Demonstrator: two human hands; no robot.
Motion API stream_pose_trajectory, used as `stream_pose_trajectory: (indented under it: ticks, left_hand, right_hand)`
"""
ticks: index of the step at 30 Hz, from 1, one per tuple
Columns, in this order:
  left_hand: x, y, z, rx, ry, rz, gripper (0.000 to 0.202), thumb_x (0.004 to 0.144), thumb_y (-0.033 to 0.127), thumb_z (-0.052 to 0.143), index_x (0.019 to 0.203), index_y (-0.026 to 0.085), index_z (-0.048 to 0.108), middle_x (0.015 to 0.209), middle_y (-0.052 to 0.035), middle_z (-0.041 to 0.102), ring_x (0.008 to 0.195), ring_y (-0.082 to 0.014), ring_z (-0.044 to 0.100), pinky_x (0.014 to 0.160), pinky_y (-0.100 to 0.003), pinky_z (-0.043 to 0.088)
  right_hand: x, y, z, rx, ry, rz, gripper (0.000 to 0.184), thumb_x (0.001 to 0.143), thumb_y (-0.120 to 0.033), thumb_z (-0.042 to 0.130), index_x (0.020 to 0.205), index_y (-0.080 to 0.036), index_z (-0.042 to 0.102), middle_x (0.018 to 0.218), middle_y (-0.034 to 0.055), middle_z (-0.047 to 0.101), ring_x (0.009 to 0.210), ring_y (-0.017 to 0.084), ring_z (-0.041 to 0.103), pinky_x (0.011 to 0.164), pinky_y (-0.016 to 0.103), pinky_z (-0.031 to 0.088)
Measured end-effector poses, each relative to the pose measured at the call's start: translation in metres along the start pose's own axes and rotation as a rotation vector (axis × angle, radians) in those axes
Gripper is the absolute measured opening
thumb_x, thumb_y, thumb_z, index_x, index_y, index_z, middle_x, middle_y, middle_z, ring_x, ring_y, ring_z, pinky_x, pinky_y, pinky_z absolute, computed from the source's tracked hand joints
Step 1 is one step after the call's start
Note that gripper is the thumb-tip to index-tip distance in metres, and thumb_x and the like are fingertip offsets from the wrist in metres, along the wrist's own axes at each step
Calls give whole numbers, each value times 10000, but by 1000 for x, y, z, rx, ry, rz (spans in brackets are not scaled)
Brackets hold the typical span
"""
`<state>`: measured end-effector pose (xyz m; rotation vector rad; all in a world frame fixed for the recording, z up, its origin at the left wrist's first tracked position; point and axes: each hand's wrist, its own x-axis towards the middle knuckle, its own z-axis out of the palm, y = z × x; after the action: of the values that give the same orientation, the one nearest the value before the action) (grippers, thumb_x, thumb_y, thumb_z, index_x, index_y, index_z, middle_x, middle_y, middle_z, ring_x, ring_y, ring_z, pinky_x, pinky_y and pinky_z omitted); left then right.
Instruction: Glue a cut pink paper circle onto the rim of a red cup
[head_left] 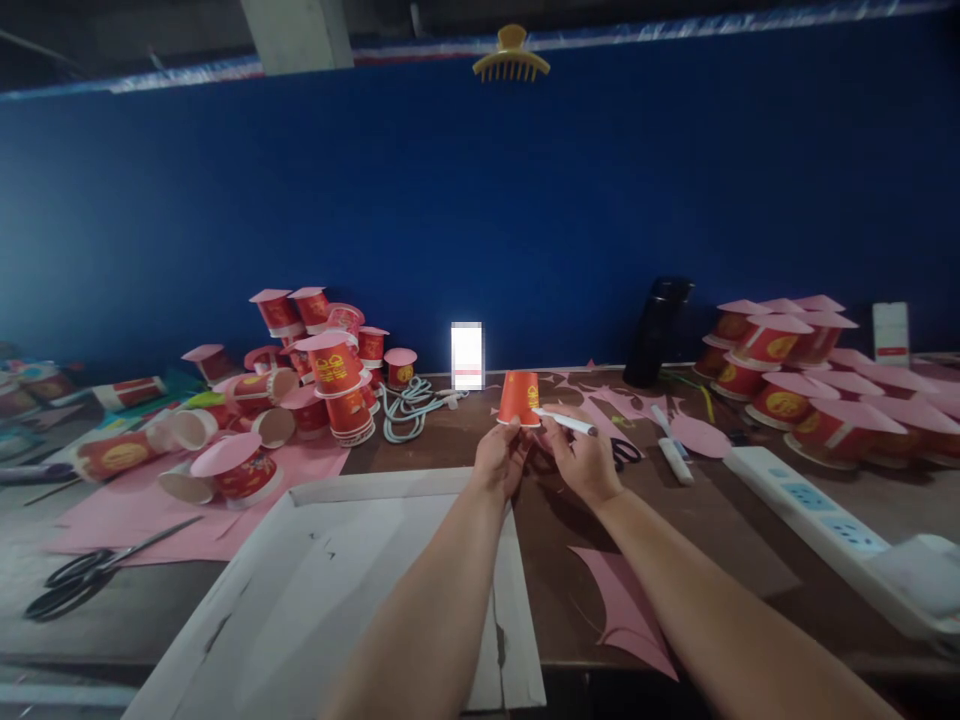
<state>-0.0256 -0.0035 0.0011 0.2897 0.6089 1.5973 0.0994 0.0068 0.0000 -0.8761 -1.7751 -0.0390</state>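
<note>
My left hand is closed on the rim of a small red paper cup held upside down above the brown table. My right hand grips a white pen whose tip lies against the cup's lower edge. Both forearms reach in from the bottom of the head view. Pink paper scraps lie under and beside my right arm.
A pile of red cups with pink lids sits at the left, another stack at the right. Black scissors lie on pink paper far left; a white cardboard sheet, power strip, black bottle and cables are around.
</note>
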Motion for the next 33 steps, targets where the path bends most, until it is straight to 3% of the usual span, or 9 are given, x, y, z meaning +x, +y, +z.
stream_pose_trajectory:
  ticks: [33]
  left_hand:
    - [0,1,2,19,43,1,180,840,50,540,669,79,589,606,-30,564,524,-58,541,565,-146,502]
  right_hand:
    - [1,-4,-2,26,-30,-4,229,922,-336,493,978,-182,653,947,107,708,910,224,662,827,363,526]
